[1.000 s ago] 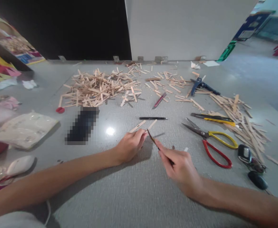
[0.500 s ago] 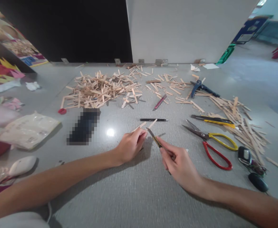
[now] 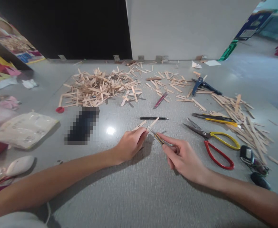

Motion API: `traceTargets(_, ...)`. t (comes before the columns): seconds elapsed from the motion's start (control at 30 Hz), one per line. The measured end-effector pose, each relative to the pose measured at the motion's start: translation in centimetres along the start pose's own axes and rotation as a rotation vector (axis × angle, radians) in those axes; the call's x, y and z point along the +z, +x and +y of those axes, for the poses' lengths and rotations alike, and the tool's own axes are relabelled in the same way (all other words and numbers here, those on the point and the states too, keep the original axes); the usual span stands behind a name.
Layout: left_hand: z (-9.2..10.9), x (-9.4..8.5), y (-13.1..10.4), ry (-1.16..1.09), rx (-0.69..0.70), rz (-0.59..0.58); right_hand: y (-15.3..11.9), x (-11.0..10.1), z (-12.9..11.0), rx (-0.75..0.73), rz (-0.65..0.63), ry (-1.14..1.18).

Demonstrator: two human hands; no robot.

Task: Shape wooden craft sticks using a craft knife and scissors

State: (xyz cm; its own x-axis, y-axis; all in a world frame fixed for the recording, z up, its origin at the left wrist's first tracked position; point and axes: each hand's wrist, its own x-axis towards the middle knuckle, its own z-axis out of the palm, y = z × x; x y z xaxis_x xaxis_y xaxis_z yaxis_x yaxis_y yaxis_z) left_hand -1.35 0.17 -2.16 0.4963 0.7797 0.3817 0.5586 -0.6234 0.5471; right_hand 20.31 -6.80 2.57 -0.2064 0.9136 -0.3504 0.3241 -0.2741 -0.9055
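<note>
In the middle of the grey table, my left hand (image 3: pixel 131 144) is closed on a pale wooden stick (image 3: pixel 154 122), whose end sticks out past the fingertips. Another light stick (image 3: pixel 140 124) shows just behind that hand, and I cannot tell if it is held too. My right hand (image 3: pixel 180 155) grips a utility knife (image 3: pixel 159 138) with a yellow and dark handle, index finger stretched along it. The blade tip is at the wooden stick, close to the left fingertips. A black pen (image 3: pixel 154 118) lies just beyond both hands.
A large heap of wooden sticks (image 3: pixel 100 88) lies at the back left, more sticks (image 3: pixel 255 136) at the right. Scissors (image 3: pixel 209 136), a yellow-black cutter (image 3: pixel 215 118), blue cutting pliers (image 3: pixel 202 85) and a maroon knife (image 3: pixel 160 100) lie about. A white mouse (image 3: pixel 20 165) and plastic packet (image 3: pixel 26 129) are at left.
My right hand has moved slightly right, its index finger now extended along the knife, and the blade lies flatter against the stick. The left hand has barely shifted.
</note>
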Motion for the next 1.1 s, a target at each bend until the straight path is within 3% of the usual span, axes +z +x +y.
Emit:
traceTargets(0.2,-0.2,0.2,-0.5,0.008,0.025,-0.018,-0.2,0.4,0.1,-0.047,-0.03,0.035)
traceTargets(0.43,0.2,-0.4,0.1,-0.003,-0.097,0.015,-0.4,-0.1,-0.5,0.034,-0.007,0.082)
traceTargets(0.57,0.5,-0.6,0.3,-0.058,-0.095,-0.008,-0.4,0.2,0.1,-0.038,0.056,0.085)
traceTargets(0.67,0.5,-0.9,0.3,-0.185,-0.1,0.003,-0.4,0.4,0.8,-0.093,0.123,0.069)
traceTargets(0.83,0.7,-1.6,0.2,-0.428,-0.152,-0.042,-0.4,0.2,1.4,-0.101,0.121,0.026)
traceTargets(1.1,0.9,-1.8,0.8,-0.692,-0.274,-0.228,-0.2,0.1,1.8,-0.178,0.114,0.039)
